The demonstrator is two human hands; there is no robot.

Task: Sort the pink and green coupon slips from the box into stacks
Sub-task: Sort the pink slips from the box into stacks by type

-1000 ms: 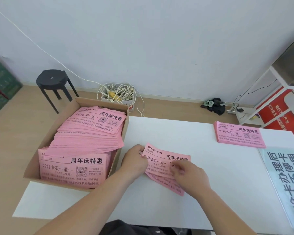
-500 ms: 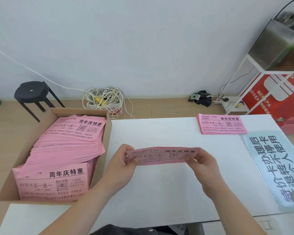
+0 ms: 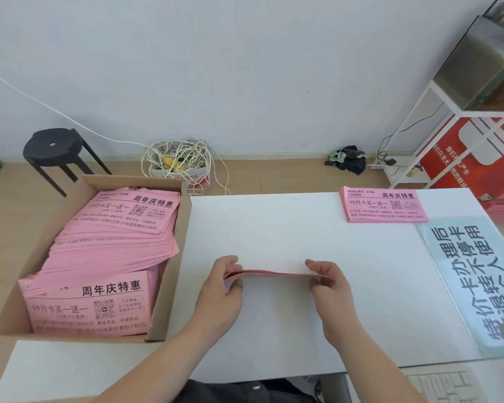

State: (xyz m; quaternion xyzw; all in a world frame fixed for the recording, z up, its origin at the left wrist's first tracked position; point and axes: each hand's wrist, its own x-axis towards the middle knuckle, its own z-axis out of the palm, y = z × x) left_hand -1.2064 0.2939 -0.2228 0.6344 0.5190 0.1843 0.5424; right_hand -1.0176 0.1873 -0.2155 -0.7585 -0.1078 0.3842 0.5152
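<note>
Pinching a thin bundle of pink paper coupon slips [image 3: 277,275] by its ends, your left hand [image 3: 220,295] and right hand [image 3: 330,289] hold it level (brown cardboard box [image 3: 177,257] left of the grip).

My left hand [image 3: 221,289] and right hand [image 3: 329,289] are bare, wrists too. Low between them I wear a dark garment [image 3: 239,391] with a small pale mark.

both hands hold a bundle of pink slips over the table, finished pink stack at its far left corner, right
No: the head view shows the finished pink stack at the far right corner. The left hand and right hand do hold the bundle.
</note>
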